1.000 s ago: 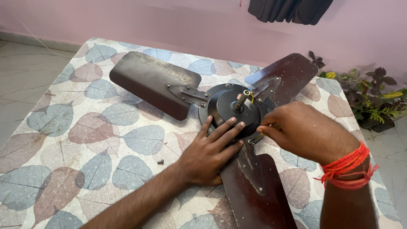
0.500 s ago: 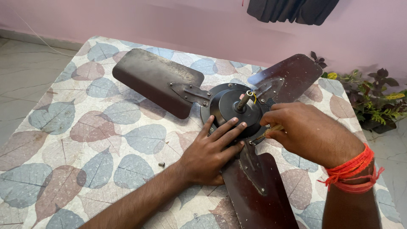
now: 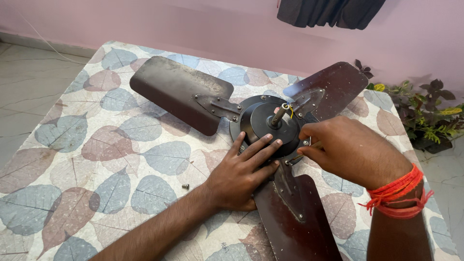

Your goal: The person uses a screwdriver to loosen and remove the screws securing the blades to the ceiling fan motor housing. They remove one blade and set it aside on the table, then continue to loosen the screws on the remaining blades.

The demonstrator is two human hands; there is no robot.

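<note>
- Dark brown metal, that was the fan (image 3: 270,126); it lay flat on the table (image 3: 72,145), its three blades spread out from the round hub (image 3: 267,123).
- The table had a cloth printed with grey and pink leaves.
- The left hand (image 3: 239,176) rested open on the fan, fingers (image 3: 261,147) stretched flat over the hub edge, palm beside the near blade (image 3: 297,220). It pressed down and gripped nothing.
- The right hand (image 3: 350,150) was at the right side of the hub, fingers closed together on a thin tool (image 3: 302,154). The tip of the tool touched the place where the near blade joins the hub.
- An orange thread band (image 3: 396,193) was around the right wrist.
- A short shaft (image 3: 279,115) stood up from the middle of the hub, with a small yellow wire at the top.
- One small screw (image 3: 185,186) lay alone on the cloth, to the left of the left forearm, apart from the fan.
- Behind the table was a pink wall (image 3: 193,24); a dark cloth (image 3: 328,12) hung on it.
- Some plants (image 3: 425,116) stood on the floor at the right.
</note>
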